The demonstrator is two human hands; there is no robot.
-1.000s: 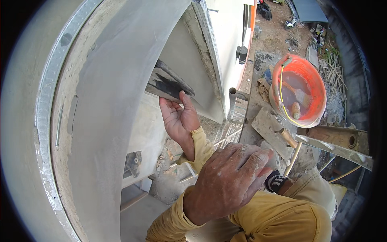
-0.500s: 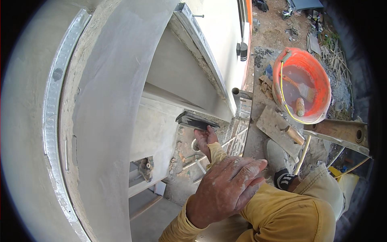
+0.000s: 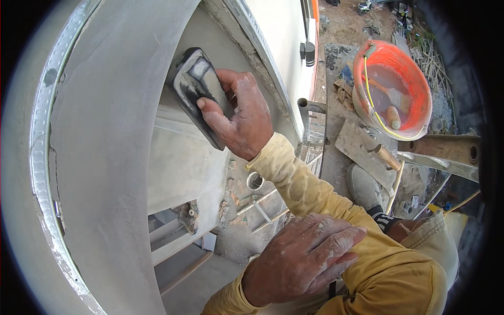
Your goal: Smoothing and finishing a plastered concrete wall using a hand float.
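My right hand (image 3: 244, 118) grips a dark, plaster-smeared hand float (image 3: 197, 86), thumb on one side and fingers on the other. The float is tilted in front of the grey recessed wall face beside the metal-edged strip; whether it touches the plaster I cannot tell. Lower down, my left hand (image 3: 304, 260) hangs back-up below my right forearm, its fingers curled together with no tool showing. Its palm is hidden. On the left runs a smooth grey plastered band (image 3: 105, 136), bordered by a long perforated metal strip (image 3: 39, 152).
An orange bucket (image 3: 362, 100) of cloudy water holds a brush and another wooden-handled tool. Beside it, a wood-handled trowel (image 3: 362, 149) lies on the plank near my shoe (image 3: 362, 184). A rusty metal beam (image 3: 446, 149) crosses at right. Rubble and poles lie far below.
My right hand has come up and left with the float, from low near the recess's bottom corner to its face. My left hand has dropped slightly. The view has shifted a little.
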